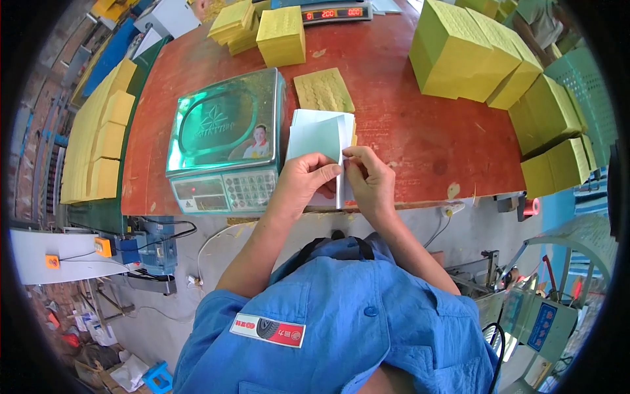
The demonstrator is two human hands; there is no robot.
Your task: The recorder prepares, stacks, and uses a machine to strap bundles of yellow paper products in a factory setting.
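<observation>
At the front edge of the red table, a white paper sheet point(340, 141) stands partly lifted and bent between my hands. My left hand point(303, 178) is closed, thumb and fingers pinching the near part of the sheet. My right hand point(371, 176) pinches the sheet's right edge with its fingertips. Beneath and behind lies a stack of pale white sheets point(307, 131), with a little yellow showing at its right side. Just beyond it rests a flat yellow paper pad point(323, 90) with an embossed wavy surface. Left of my hands stands a digital weighing scale point(223, 138) with a shiny metal pan.
Tall yellow paper stacks point(453, 52) line the right of the red table point(433, 151). More yellow blocks point(281, 36) stand at the back, beside a second scale's lit display point(336, 14). Yellow stacks point(98, 141) run along the left. A person point(541, 26) is at far right.
</observation>
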